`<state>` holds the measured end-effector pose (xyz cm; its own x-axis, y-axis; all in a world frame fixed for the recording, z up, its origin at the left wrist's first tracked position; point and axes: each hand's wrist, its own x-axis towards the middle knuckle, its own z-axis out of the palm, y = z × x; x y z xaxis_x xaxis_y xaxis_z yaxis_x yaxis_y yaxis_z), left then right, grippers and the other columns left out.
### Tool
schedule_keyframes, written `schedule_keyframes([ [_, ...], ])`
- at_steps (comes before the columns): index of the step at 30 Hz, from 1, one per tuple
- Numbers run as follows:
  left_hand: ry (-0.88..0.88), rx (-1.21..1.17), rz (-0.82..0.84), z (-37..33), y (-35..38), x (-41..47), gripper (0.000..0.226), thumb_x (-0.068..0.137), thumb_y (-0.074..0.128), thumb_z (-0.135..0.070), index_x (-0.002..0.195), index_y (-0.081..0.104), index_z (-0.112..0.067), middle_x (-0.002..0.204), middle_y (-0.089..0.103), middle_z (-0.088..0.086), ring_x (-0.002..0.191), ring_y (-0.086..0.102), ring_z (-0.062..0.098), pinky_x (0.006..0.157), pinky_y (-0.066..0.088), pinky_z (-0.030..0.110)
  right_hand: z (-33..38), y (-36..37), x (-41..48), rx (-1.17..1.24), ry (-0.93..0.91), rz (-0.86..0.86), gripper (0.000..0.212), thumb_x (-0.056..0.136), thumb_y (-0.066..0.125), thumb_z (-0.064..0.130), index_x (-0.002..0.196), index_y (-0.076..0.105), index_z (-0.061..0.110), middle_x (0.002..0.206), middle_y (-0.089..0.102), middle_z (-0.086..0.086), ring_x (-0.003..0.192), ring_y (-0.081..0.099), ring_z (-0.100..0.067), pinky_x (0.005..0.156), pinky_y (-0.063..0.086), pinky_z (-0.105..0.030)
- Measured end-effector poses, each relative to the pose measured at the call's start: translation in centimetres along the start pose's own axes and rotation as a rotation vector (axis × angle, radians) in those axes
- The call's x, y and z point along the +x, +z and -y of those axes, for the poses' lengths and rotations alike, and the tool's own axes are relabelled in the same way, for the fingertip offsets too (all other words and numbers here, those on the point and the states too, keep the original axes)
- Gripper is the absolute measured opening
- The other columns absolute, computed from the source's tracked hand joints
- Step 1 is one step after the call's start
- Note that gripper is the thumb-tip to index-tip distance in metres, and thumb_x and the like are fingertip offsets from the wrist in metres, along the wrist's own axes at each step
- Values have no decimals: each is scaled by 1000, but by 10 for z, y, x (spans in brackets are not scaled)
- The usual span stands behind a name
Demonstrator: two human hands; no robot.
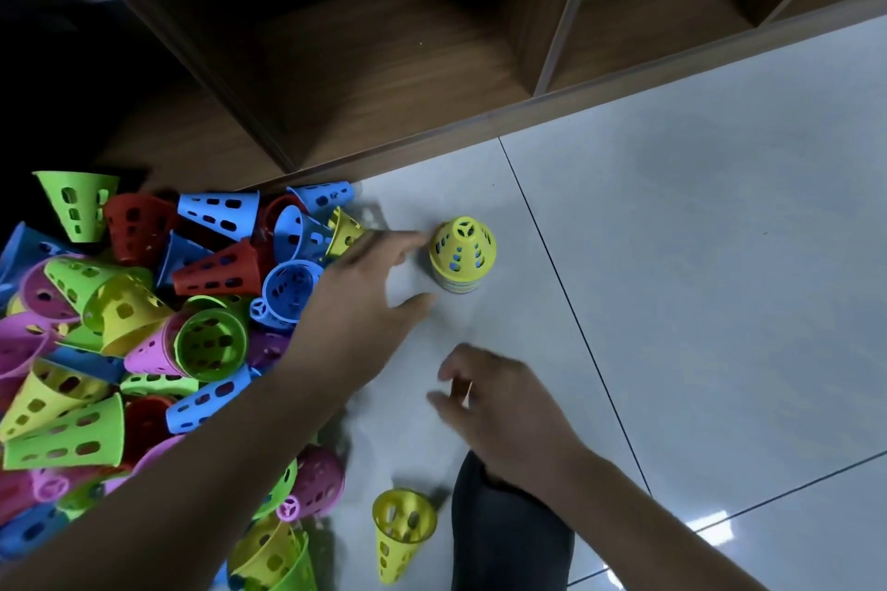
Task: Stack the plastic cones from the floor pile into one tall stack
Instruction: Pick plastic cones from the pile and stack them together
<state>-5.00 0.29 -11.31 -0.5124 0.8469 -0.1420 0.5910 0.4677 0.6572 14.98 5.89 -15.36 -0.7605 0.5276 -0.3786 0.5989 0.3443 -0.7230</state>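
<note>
A short stack of cones (461,253) stands upright on the floor, a yellow cone on top and blue showing through its holes. My left hand (372,283) is spread open just left of the stack, fingertips close to it, holding nothing. My right hand (494,403) hovers lower over the floor, fingers loosely curled and empty. A large pile of perforated cones (144,341) in green, blue, red, pink and yellow fills the left side. One yellow cone (402,530) lies apart near the bottom.
A dark wooden shelf unit (432,62) runs along the back, its base edge close behind the pile. Grey floor tiles (696,254) spread to the right. A dark-clothed knee (509,537) sits at the bottom centre.
</note>
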Motion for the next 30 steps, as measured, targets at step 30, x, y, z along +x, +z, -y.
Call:
schedule_keyframes([
  [30,-134,534,69,82,-8,-41,62,71,90,-43,125,70,-19,107,70,5,98,61,35,83,56,45,6,57,-22,-192,-275,234,21,86,49,40,85,59,21,82,66,1,70,62,-20,66,53,-38],
])
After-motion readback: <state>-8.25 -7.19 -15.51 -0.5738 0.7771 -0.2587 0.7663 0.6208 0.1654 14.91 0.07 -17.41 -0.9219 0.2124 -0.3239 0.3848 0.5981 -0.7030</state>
